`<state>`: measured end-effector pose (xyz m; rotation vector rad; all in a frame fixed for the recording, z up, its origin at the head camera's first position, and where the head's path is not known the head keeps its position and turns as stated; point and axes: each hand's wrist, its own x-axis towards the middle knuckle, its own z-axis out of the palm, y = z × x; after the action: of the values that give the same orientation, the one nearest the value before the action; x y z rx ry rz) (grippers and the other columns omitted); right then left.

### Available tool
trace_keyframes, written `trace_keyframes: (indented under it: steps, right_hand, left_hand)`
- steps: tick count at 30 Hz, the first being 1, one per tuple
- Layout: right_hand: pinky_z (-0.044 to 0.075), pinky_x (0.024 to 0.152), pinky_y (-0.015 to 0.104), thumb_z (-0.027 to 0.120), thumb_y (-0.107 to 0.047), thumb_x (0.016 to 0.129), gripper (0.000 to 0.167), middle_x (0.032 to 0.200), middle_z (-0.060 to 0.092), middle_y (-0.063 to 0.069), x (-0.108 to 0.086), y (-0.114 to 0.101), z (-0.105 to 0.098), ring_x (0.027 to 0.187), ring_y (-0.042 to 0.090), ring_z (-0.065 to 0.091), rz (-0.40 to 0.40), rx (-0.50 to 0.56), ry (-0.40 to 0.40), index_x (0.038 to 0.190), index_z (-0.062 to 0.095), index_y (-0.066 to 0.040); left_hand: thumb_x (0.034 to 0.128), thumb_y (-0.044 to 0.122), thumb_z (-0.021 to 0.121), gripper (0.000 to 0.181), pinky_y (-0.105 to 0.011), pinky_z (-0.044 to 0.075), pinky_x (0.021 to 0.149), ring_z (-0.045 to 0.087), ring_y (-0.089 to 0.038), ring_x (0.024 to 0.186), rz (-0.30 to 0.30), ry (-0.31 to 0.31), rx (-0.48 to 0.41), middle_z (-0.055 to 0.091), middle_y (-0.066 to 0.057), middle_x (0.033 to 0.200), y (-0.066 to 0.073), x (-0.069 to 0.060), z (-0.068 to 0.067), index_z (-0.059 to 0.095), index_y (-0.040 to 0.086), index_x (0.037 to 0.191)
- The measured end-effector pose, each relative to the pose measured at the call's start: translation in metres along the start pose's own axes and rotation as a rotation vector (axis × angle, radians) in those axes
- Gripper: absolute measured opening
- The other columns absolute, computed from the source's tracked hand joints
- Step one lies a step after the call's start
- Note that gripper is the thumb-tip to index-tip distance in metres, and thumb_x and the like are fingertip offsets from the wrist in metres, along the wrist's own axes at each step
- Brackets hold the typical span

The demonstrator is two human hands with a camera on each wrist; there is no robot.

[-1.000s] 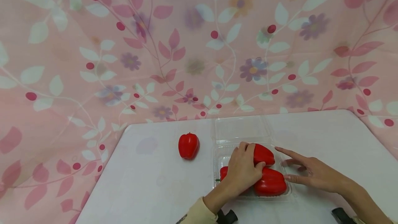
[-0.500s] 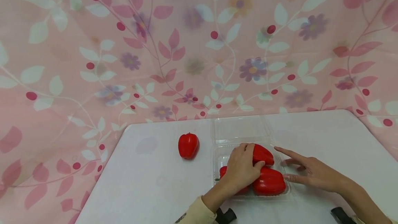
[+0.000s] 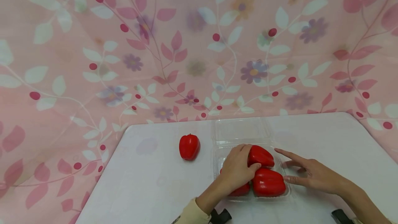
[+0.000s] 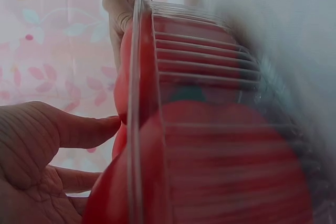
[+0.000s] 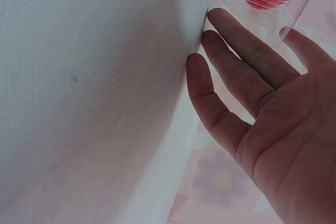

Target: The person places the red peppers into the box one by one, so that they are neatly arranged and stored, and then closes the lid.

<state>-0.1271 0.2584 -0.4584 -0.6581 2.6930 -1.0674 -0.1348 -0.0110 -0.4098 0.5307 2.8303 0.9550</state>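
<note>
A clear plastic clamshell box (image 3: 219, 153) lies unfolded on the table with red bell peppers in it. Two of them, the far pepper (image 3: 261, 156) and the near pepper (image 3: 268, 182), fill its right side. A third pepper (image 3: 240, 190) at near left is partly covered by my left hand (image 3: 237, 165). That hand reaches over the box, fingers extended at the far pepper's left side; in the left wrist view its thumb (image 4: 89, 130) touches red pepper skin. My right hand (image 3: 314, 174) stays by the box's right edge, fingers spread, fingertips (image 5: 198, 66) close to the tabletop.
Left of the box, another red bell pepper (image 3: 189, 147) sits on the white table (image 3: 140, 182). The box's transparent lid (image 3: 240, 129) lies folded back towards the pink floral cloth (image 3: 192, 44) behind the table.
My left hand has shifted slightly left, uncovering more of the far pepper and covering more of the near-left one. The right hand keeps its place.
</note>
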Motion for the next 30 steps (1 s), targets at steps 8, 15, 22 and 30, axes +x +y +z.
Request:
trace_keyframes:
  steps: [8, 15, 22, 30]
  right_hand:
    - [0.058, 0.076, 0.048, 0.074, -0.042, 0.083, 0.084, 0.128, 0.063, 0.009, 0.000, 0.000, 0.000, 0.108, 0.028, 0.064, -0.009, 0.010, -0.003, 0.154, 0.031, -0.030]
    - [0.058, 0.076, 0.045, 0.074, -0.043, 0.083, 0.084, 0.128, 0.063, 0.007, 0.000, 0.000, 0.001, 0.108, 0.026, 0.065, 0.001, 0.003, 0.000, 0.154, 0.032, -0.029]
    - [0.058, 0.077, 0.046, 0.073, -0.044, 0.084, 0.083, 0.128, 0.063, 0.008, 0.000, 0.000, 0.001, 0.108, 0.027, 0.064, 0.004, -0.001, -0.009, 0.154, 0.032, -0.030]
    - [0.058, 0.078, 0.045, 0.072, -0.043, 0.085, 0.081, 0.125, 0.065, 0.006, 0.000, -0.001, 0.000, 0.108, 0.027, 0.064, 0.006, -0.012, -0.007, 0.154, 0.032, -0.028]
  left_hand:
    - [0.0825, 0.033, 0.079, 0.066, -0.039, 0.054, 0.087, 0.050, -0.014, 0.118, -0.043, -0.018, 0.008, 0.055, 0.004, 0.133, -0.003, -0.003, -0.008, 0.051, 0.018, 0.141]
    - [0.0845, 0.034, 0.077, 0.064, -0.045, 0.051, 0.093, 0.049, -0.015, 0.122, -0.034, -0.001, -0.005, 0.055, 0.003, 0.135, -0.008, -0.008, -0.013, 0.052, 0.017, 0.141]
    - [0.0862, 0.032, 0.076, 0.060, -0.043, 0.051, 0.094, 0.049, -0.016, 0.124, 0.005, 0.018, -0.015, 0.054, 0.002, 0.136, -0.013, -0.015, -0.022, 0.053, 0.017, 0.139]
    - [0.0868, 0.028, 0.076, 0.057, -0.044, 0.052, 0.093, 0.048, -0.019, 0.127, 0.050, 0.064, -0.042, 0.054, 0.001, 0.138, -0.024, -0.018, -0.033, 0.054, 0.017, 0.138]
